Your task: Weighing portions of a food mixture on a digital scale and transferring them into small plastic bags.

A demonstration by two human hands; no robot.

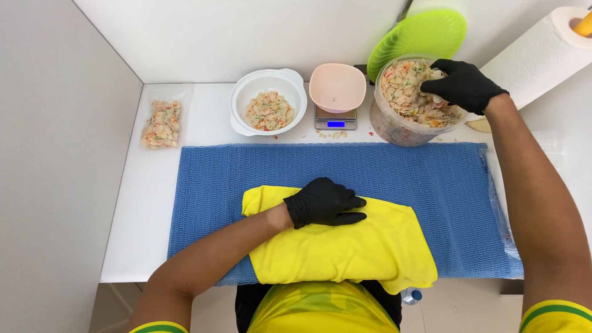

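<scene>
My right hand [464, 84], in a black glove, reaches into a large clear tub [394, 126] full of pale, multicoloured shell-shaped pasta and is closed on a handful of it. My left hand [324, 201], also black-gloved, lies flat with fingers together on a yellow cloth [345, 246] spread over a blue mesh mat [431, 185]. Left of the tub a pink bowl [337, 86] sits on a small digital scale [336, 121]. A white bowl [268, 102] holds more pasta.
A sealed clear bag of pasta [162, 123] lies at the table's left end. A green lid [418, 37] leans on the back wall behind the tub. A paper towel roll [542, 52] stands at the right. Loose pasta bits lie near the scale.
</scene>
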